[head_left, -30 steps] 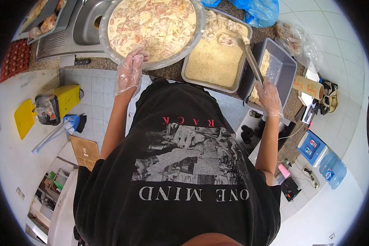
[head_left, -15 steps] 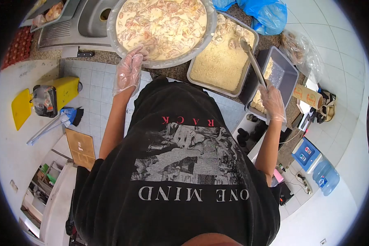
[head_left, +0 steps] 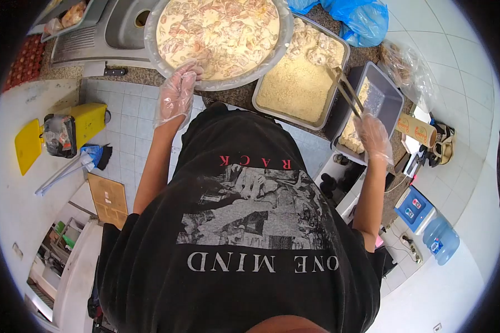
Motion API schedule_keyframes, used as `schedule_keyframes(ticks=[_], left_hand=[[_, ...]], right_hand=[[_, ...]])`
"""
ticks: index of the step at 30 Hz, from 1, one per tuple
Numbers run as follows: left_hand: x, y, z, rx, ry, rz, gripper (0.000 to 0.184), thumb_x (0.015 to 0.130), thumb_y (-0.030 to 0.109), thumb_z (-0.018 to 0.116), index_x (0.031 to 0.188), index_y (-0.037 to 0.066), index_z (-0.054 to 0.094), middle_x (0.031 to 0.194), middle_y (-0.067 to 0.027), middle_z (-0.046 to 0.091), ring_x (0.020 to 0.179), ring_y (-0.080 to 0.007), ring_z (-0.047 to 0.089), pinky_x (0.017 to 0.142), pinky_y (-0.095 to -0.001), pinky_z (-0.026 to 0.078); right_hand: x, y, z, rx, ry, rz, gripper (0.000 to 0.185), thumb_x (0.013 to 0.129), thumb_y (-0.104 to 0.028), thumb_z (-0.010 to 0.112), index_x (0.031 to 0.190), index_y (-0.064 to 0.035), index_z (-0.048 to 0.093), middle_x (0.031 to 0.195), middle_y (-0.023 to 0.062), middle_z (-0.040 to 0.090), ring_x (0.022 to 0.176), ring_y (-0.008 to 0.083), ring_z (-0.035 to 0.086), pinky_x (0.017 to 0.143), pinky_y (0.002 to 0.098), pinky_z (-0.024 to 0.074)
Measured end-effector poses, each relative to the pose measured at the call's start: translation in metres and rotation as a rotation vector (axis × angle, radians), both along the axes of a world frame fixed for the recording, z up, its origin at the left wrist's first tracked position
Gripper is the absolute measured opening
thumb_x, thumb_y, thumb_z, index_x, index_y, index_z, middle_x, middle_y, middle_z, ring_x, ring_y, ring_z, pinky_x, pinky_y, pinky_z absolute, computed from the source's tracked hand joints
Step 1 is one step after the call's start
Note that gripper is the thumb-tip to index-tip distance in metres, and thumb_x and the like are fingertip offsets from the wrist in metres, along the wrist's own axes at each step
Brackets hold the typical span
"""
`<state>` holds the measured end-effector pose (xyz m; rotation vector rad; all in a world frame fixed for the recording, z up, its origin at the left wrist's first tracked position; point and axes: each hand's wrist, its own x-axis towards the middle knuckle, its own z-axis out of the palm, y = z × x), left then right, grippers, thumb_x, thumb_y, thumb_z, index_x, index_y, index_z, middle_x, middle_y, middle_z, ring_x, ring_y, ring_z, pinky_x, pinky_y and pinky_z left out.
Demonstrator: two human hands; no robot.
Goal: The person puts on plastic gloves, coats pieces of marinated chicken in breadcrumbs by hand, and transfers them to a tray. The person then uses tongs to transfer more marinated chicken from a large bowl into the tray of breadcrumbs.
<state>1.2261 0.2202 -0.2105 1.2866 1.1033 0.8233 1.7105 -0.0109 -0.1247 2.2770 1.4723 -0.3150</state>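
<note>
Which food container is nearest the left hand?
The round basin, its rim at the left hand; the crumb tray and grey bin are rectangular.

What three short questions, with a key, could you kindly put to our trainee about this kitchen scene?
1. Which tool is in the right hand?
a) knife
b) tongs
c) spoon

2. True or false: the left hand wears a clear glove.

3. Put these in order along the counter, from the person's left to right: grey tub, round bowl, crumb tray.

Key: 1. b; 2. true; 3. round bowl, crumb tray, grey tub.
</note>
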Motion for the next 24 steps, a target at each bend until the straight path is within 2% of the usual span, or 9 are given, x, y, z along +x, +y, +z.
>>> schedule_keyframes(ticks=[2,9,12,15,17,19,20,22,24], left_hand=[[-0.001,0.001,-0.003,0.004,0.029,0.001,0.036,0.114,0.018,0.061,0.143,-0.004,0.064,0.119,-0.0080,0.077,0.108,-0.0139,0.070,0.102,-0.0303,0.053],[0.003,-0.003,0.004,0.020,0.053,-0.002,0.036,0.114,0.017,0.061,0.142,-0.004,0.065,0.118,-0.0078,0.077,0.107,-0.0133,0.070,0.101,-0.0299,0.054],[0.001,-0.003,-0.005,0.026,0.036,0.001,0.036,0.114,0.018,0.061,0.142,-0.004,0.064,0.118,-0.0075,0.076,0.107,-0.0127,0.069,0.101,-0.0297,0.054],[0.001,-0.005,-0.002,0.055,0.051,-0.016,0.037,0.113,0.018,0.062,0.142,-0.004,0.064,0.117,-0.0072,0.075,0.106,-0.0121,0.069,0.101,-0.0293,0.054],[-0.002,-0.004,0.001,0.099,-0.038,-0.013,0.038,0.113,0.019,0.062,0.143,-0.004,0.064,0.117,-0.0070,0.075,0.106,-0.0116,0.068,0.100,-0.0288,0.054],[-0.011,-0.002,0.005,0.072,0.007,0.016,0.038,0.113,0.020,0.063,0.143,-0.004,0.064,0.117,-0.0073,0.075,0.106,-0.0112,0.068,0.099,-0.0281,0.053],[-0.014,0.000,0.005,0.062,0.026,0.031,0.039,0.113,0.020,0.063,0.143,-0.004,0.064,0.117,-0.0075,0.075,0.106,-0.0110,0.068,0.099,-0.0278,0.053],[-0.020,0.000,0.002,0.040,0.105,0.047,0.039,0.114,0.025,0.061,0.145,0.002,0.064,0.118,-0.0072,0.075,0.108,-0.0127,0.068,0.100,-0.0300,0.053],[-0.023,0.001,0.003,0.050,0.136,0.047,0.040,0.115,0.028,0.060,0.146,0.005,0.064,0.119,-0.0069,0.074,0.109,-0.0134,0.069,0.099,-0.0313,0.053]], right_hand=[[0.006,-0.001,0.024,-0.022,-0.004,0.033,0.044,0.107,-0.042,0.063,0.110,0.0018,0.061,0.091,0.0273,0.075,0.088,0.0472,0.076,0.074,0.0573,0.0606],[0.007,0.017,0.083,0.003,-0.096,0.092,0.035,0.107,-0.035,0.063,0.116,-0.0012,0.061,0.092,0.0253,0.075,0.088,0.0464,0.076,0.075,0.0590,0.0597],[0.031,0.020,0.034,0.028,-0.057,0.174,0.033,0.108,-0.033,0.061,0.118,-0.0020,0.061,0.092,0.0245,0.076,0.089,0.0467,0.075,0.077,0.0599,0.0588],[0.043,0.016,-0.024,0.099,-0.108,0.431,0.022,0.109,-0.029,0.058,0.117,-0.0092,0.063,0.088,0.0156,0.072,0.089,0.0365,0.076,0.078,0.0517,0.0606],[0.027,0.030,0.009,0.094,-0.029,0.302,0.029,0.108,-0.030,0.060,0.124,-0.0059,0.062,0.091,0.0231,0.073,0.091,0.0427,0.074,0.079,0.0565,0.0576],[0.017,0.040,0.044,0.022,0.018,0.140,0.034,0.108,-0.031,0.062,0.127,-0.0030,0.061,0.091,0.0286,0.072,0.093,0.0482,0.071,0.079,0.0585,0.0551],[0.005,0.047,0.067,0.033,0.037,0.130,0.035,0.107,-0.032,0.062,0.129,-0.0044,0.061,0.093,0.0280,0.072,0.093,0.0478,0.072,0.079,0.0589,0.0555],[-0.034,0.064,0.108,0.046,0.081,0.100,0.036,0.106,-0.032,0.063,0.131,-0.0071,0.061,0.096,0.0269,0.074,0.093,0.0469,0.072,0.079,0.0598,0.0563],[-0.063,0.091,0.121,0.041,0.132,0.240,0.032,0.106,-0.032,0.063,0.128,-0.0082,0.060,0.094,0.0263,0.073,0.093,0.0470,0.072,0.078,0.0587,0.0568]])
